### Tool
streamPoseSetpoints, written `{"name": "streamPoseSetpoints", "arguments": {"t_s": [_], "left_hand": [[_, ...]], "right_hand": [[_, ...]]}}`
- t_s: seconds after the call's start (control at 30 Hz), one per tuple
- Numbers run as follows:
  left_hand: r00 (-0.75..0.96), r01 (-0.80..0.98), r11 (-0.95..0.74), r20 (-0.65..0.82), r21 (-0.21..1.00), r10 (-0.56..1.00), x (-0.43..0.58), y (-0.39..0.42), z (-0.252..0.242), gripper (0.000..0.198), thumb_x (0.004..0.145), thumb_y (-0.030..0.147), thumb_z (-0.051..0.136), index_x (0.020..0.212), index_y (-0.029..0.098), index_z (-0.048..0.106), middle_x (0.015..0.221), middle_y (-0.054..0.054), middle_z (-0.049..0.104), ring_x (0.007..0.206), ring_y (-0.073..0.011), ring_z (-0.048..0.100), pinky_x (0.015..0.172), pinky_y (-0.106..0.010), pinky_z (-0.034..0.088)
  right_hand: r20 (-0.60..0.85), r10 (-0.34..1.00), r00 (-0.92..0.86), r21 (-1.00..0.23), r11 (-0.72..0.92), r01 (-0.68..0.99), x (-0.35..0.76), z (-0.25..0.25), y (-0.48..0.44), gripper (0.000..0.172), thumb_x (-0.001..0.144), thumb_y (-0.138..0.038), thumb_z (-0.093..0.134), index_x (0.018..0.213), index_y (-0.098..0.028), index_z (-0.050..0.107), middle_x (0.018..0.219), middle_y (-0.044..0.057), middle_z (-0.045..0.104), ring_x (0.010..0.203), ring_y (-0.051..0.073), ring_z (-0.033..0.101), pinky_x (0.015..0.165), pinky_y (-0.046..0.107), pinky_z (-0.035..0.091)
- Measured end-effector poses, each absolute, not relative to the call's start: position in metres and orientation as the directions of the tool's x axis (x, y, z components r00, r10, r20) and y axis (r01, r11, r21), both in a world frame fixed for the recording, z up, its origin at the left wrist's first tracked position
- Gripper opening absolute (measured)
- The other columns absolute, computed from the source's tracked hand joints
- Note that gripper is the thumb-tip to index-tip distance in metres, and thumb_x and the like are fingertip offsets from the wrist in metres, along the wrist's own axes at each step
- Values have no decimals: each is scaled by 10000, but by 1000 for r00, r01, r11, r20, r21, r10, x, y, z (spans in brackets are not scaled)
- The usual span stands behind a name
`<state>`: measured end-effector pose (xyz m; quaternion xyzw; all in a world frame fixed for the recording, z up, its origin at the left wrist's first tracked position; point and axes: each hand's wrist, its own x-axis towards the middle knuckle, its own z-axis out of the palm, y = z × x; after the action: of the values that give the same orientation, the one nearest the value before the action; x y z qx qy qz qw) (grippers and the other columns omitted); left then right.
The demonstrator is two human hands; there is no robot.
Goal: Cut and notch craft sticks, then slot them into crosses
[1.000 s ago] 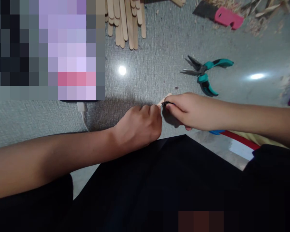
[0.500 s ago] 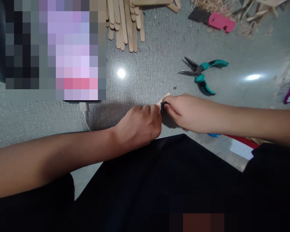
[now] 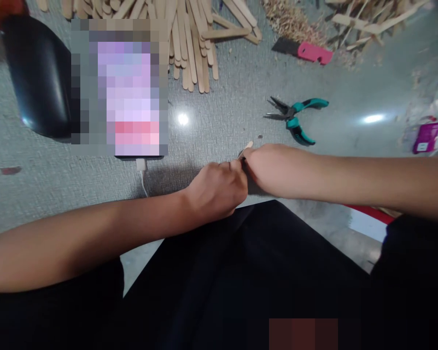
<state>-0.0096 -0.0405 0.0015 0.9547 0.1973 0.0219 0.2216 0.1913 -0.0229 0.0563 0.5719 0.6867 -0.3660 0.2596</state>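
My left hand (image 3: 221,187) is closed in a fist around a pale wooden craft stick (image 3: 248,146), whose rounded tip shows beyond the knuckles. Right beside it, my right hand (image 3: 264,163) is closed on a thin dark blade (image 3: 243,158), mostly covered by the fingers, and meets the stick there. The contact between blade and stick is largely hidden. Above my right hand lie teal-handled pliers (image 3: 292,114), jaws apart.
Craft sticks (image 3: 193,48) are heaped at the back. A pink-handled cutter (image 3: 314,52) lies near wood shavings (image 3: 290,22) and split strips (image 3: 372,24). On the left are a phone (image 3: 131,97) on a cable (image 3: 141,165) and a black rounded object (image 3: 40,78). A purple item (image 3: 428,137) is far right.
The view has shifted, bringing more of the left and back of the table in. My right hand has rolled over, hiding more of the blade. Both hands stay close together at the stick.
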Motion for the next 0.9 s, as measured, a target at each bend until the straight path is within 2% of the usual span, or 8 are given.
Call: {"name": "streamPoseSetpoints", "arguments": {"t_s": [0.1,0.23,0.37,0.47,0.57,0.73,0.83,0.9], "left_hand": [[842,478,-704,-46,526,538,-12,-39,-3,278,1120,305,700,1215,78,830,1076,-178,815,874,-305,804,628,-388,476],[617,526,-438,28,730,787,-12,-27,-11,315,1088,257,726,1362,108,770,1334,-180,835,971,-225,810,800,-351,586],[564,470,-168,-148,867,812,-12,-13,-11,207,1092,349,766,1169,166,821,977,-54,870,756,-154,713,746,-308,526],[588,441,-106,-198,891,784,-13,-7,-8,318,1132,390,700,902,194,800,725,-13,770,638,-134,609,651,-299,430],[564,443,-65,-222,894,795,-15,-6,-7,388,1142,369,653,801,206,740,641,-3,705,571,-121,566,604,-298,411],[454,266,301,-395,916,799,-15,-8,-9,222,1136,379,687,1019,202,753,774,-22,812,556,-116,685,554,-248,546],[415,215,332,-393,919,820,-16,-9,-12,216,1131,400,715,1075,197,764,810,-31,838,559,-109,689,547,-232,569],[419,214,244,-315,946,852,-18,-10,-12,227,1139,399,696,1072,198,779,794,-27,828,553,-113,669,544,-243,571]], "right_hand": [[-801,577,-159,-31,224,974,184,61,-25,300,1078,-242,585,1274,-151,793,1033,229,850,803,340,760,635,405,362],[-752,643,-148,32,260,965,184,78,-30,468,1181,-288,453,1490,-77,734,1040,250,864,807,350,777,627,403,308],[-656,728,-202,21,285,958,191,93,-36,577,1243,-383,304,1471,-59,724,942,249,844,747,365,752,625,417,246],[-613,757,-228,-11,280,960,192,94,-35,565,1245,-385,327,1488,-70,728,937,239,843,734,362,731,636,423,236],[-586,765,-266,-85,268,960,193,91,-29,537,1237,-384,366,1501,-100,737,937,209,844,695,327,680,649,427,232],[-516,788,-334,-371,146,917,201,89,-12,433,1237,-401,375,1308,-191,747,876,126,799,739,302,683,675,411,313],[-594,732,-333,-649,-192,737,200,80,-3,279,1229,-318,419,1105,-235,655,818,39,744,703,232,725,675,351,458],[-673,662,-330,-709,-452,541,196,69,0,246,1221,-280,434,1024,-254,578,785,-10,682,645,193,722,626,308,522]]}}
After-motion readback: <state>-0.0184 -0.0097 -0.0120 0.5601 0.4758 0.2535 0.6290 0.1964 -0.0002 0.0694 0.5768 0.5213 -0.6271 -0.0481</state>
